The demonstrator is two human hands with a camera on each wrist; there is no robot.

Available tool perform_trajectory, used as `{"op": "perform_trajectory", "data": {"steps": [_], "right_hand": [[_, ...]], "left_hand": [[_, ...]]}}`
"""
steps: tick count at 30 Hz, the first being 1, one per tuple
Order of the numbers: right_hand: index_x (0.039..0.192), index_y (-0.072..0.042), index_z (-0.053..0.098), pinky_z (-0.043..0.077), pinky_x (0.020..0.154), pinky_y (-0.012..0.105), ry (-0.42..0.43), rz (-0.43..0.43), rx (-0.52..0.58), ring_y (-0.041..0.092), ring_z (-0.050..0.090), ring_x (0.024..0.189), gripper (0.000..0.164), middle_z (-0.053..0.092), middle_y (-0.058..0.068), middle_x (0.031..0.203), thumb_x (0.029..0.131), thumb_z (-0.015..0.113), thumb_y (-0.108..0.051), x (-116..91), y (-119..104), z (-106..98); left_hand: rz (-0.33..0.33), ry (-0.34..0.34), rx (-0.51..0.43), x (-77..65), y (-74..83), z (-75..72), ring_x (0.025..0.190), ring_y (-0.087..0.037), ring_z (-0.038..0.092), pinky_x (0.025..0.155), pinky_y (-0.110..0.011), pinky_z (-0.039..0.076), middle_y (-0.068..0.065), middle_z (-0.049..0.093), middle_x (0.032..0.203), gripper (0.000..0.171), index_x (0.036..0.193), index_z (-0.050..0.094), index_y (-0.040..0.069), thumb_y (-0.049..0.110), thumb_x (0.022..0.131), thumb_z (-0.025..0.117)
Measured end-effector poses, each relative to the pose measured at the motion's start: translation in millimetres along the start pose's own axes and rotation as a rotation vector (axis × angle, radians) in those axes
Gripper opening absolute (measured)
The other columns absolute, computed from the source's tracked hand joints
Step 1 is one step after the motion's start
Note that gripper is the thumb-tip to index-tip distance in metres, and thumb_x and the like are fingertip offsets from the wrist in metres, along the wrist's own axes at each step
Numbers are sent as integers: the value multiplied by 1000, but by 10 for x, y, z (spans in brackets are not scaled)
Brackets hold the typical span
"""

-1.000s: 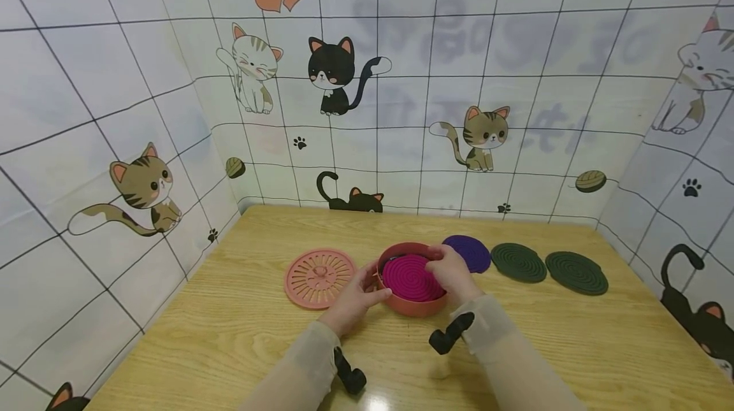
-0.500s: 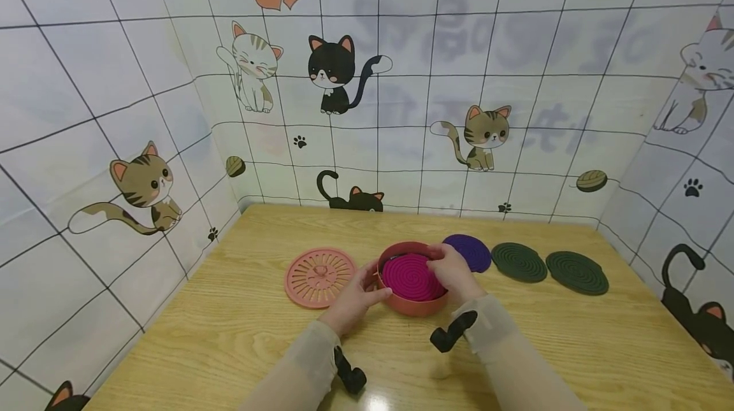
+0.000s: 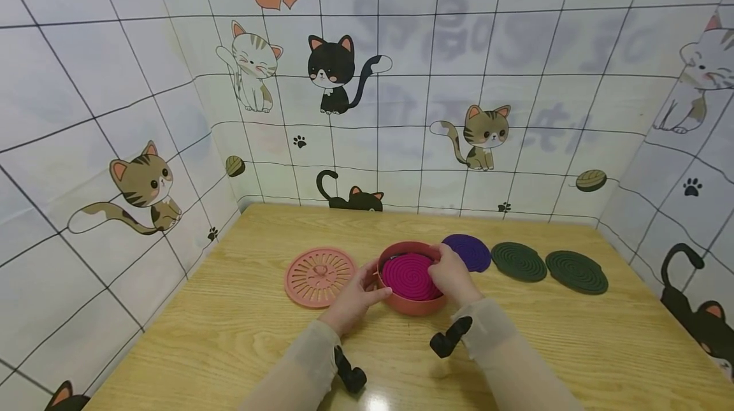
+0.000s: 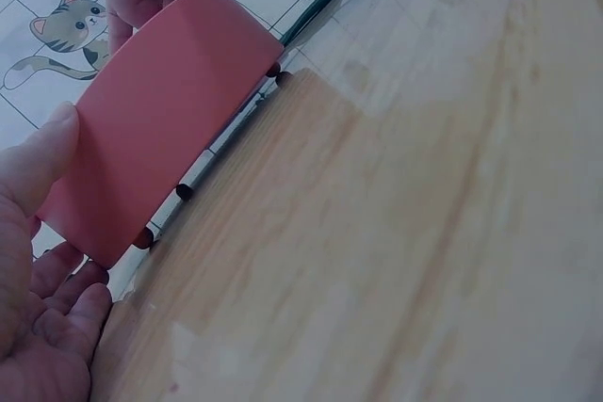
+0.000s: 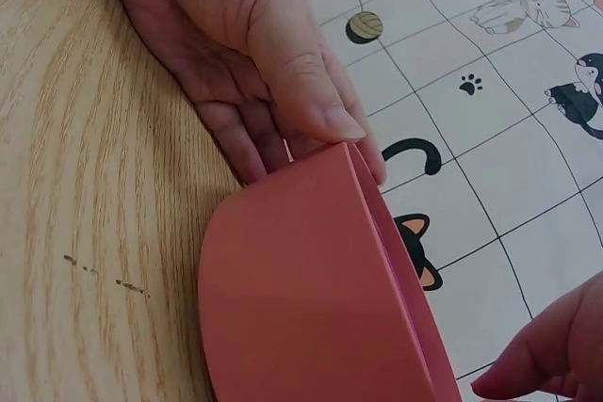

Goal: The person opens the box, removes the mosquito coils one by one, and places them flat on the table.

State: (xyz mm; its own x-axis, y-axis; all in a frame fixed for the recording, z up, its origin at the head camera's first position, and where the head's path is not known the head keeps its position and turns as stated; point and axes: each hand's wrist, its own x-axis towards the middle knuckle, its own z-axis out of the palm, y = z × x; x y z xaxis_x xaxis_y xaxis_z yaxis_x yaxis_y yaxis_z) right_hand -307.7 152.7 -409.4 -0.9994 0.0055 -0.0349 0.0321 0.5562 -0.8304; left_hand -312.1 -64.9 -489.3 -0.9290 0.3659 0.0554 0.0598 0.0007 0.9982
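A round coral mosquito coil holder point(image 3: 413, 308) stands on the table, with a magenta mosquito coil point(image 3: 408, 277) inside, just below the rim. My left hand point(image 3: 351, 301) grips the holder's left side; in the left wrist view the thumb point(image 4: 61, 134) lies on its wall and the other fingers reach beneath. Over the right rim, my right hand point(image 3: 453, 276) has curled fingers at the coil's right edge and seems to pinch it; the fingertips are hidden. In the right wrist view, only part of that right hand point(image 5: 556, 345) shows, beyond the holder's rim.
A coral slotted lid point(image 3: 320, 277) with a knob lies left of the holder. Behind and to the right lie a purple coil point(image 3: 469, 253) and two dark green coils, one nearer point(image 3: 518, 262) and one farther right point(image 3: 576, 272). Cat-print sheets wall the table point(image 3: 229, 347).
My right hand's fingers have shifted slightly and curled more at the magenta coil's right edge. My left hand, the holder and the other coils stay in place.
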Motion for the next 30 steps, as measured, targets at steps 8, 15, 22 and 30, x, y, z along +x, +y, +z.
{"op": "perform_trajectory", "data": {"steps": [8,15,22,30], "right_hand": [[139,4,41,47,90,45,1,-8,54,34,47,117,55,46,26,136,85,44,9,81,29,0],[143,4,36,41,100,47,45,21,249,38,40,129,62,42,26,140,82,45,13,123,47,13],[141,5,38,41,101,45,103,40,411,36,40,129,62,40,24,139,81,47,20,116,66,34],[141,4,42,44,98,38,96,127,487,33,44,126,57,44,24,139,85,47,15,101,83,34]], "left_hand": [[7,4,20,1,-5,-5,138,-27,35,113,-42,28,-10,37,150,79,150,31,12,26,86,75],[-2,4,7,-11,5,1,138,-27,34,113,-41,29,-9,36,150,80,150,31,12,26,85,75],[-2,-5,-12,-6,-5,-9,139,-27,33,113,-41,29,-9,36,151,79,150,31,13,26,86,74],[3,-15,-8,6,-12,-2,139,-26,33,113,-41,29,-9,36,151,79,151,30,13,26,86,74]]}}
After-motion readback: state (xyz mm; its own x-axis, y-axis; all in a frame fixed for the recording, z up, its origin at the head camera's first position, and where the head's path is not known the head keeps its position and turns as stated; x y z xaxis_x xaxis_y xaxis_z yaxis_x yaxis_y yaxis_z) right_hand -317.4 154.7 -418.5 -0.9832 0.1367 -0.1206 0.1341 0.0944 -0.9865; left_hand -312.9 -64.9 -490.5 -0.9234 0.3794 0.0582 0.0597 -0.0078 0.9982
